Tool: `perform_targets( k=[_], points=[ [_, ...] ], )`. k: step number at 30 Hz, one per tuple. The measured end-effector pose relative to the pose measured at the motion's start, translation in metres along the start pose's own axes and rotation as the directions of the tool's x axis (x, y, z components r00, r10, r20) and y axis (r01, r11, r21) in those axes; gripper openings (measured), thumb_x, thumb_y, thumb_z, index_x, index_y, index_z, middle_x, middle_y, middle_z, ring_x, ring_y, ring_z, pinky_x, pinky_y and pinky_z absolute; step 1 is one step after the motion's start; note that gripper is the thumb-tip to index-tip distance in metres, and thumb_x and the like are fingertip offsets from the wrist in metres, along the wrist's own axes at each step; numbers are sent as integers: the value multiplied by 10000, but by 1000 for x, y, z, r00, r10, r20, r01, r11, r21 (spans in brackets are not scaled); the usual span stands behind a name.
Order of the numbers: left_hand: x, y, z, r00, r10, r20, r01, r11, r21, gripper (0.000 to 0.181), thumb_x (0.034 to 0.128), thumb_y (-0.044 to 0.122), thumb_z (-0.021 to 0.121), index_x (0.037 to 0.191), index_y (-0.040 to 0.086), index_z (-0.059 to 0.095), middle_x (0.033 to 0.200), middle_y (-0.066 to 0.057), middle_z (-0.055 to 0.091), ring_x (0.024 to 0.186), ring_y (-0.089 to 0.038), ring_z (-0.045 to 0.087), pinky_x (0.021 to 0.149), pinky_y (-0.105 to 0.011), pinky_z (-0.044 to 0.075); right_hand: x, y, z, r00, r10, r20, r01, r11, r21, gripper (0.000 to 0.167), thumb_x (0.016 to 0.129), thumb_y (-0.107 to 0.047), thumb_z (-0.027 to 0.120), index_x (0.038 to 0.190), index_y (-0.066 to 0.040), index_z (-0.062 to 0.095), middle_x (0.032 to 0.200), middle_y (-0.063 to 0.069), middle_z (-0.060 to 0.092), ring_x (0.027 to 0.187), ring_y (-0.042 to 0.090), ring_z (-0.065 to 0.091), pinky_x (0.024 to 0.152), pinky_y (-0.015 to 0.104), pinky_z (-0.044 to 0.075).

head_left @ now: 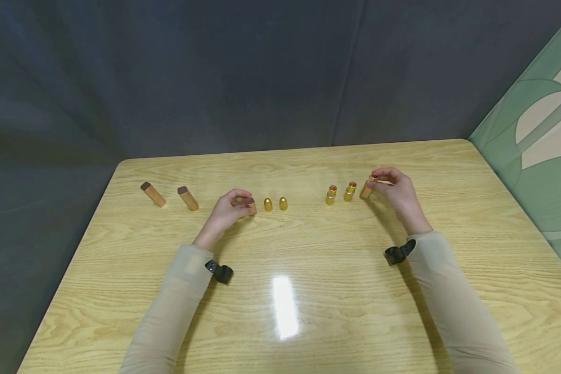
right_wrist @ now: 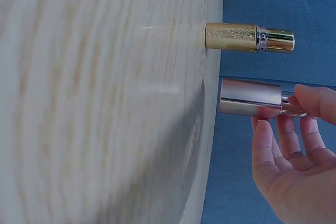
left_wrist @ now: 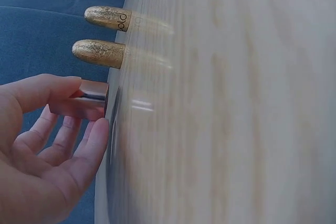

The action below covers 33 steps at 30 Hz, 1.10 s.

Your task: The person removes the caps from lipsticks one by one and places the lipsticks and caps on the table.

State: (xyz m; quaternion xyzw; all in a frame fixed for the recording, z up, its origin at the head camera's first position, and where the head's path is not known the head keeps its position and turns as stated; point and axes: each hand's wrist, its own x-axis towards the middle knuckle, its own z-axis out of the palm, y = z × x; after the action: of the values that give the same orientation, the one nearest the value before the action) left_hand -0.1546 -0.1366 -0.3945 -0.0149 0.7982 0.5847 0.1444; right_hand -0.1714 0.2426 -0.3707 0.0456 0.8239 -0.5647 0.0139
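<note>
My left hand (head_left: 226, 212) pinches a rose-gold lipstick cap (left_wrist: 86, 99) between thumb and fingers, upright at the table surface; whether it touches cannot be told. Beside it two gold bullet-shaped lipstick caps (head_left: 268, 204) stand upright. Over on the right, my right hand (head_left: 397, 193) holds the narrow upper part of an uncapped rose-gold lipstick (right_wrist: 251, 98), whose wide base is low over the table. To its left stand two uncapped gold lipsticks (head_left: 349, 191) with glittery bases and shiny collars, best seen in the right wrist view.
Two rose-gold lipsticks (head_left: 188, 198) with dark tops stand at the far left of the wooden table (head_left: 327, 259). A dark curtain (head_left: 262, 78) hangs behind the back edge. A green patterned panel (head_left: 537, 140) borders the right side.
</note>
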Motion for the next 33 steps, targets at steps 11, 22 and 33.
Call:
perform_targets(
  k=[11,22,33],
  points=[
    [0,1,1,1000,-6,0,6,999,35,377,906,7,600,1271,-21,509,1289,-209,547,1214,-322,531,975,-344,489,-3,0,0,999,36,13,-36,999,-27,179,927,-136,611,1092,-102,550,926,-206,525,842,-87,528,788,99,475],
    [0,1,1,1000,1,-14,0,998,63,352,896,5,615,1240,-21,545,1210,-178,578,1143,-290,558,897,-277,508,-3,3,0,997,72,26,-72,997,0,171,922,-138,625,1080,-158,565,950,-180,543,835,-68,551,791,140,477],
    [2,2,0,1000,6,4,-6,997,81,355,901,1,613,1247,-30,538,1233,-202,574,1139,-285,564,889,-250,513,-3,4,-2,996,68,63,-64,996,-65,295,927,-219,629,1172,-78,546,939,-207,538,888,-50,516,836,207,446]
  ],
)
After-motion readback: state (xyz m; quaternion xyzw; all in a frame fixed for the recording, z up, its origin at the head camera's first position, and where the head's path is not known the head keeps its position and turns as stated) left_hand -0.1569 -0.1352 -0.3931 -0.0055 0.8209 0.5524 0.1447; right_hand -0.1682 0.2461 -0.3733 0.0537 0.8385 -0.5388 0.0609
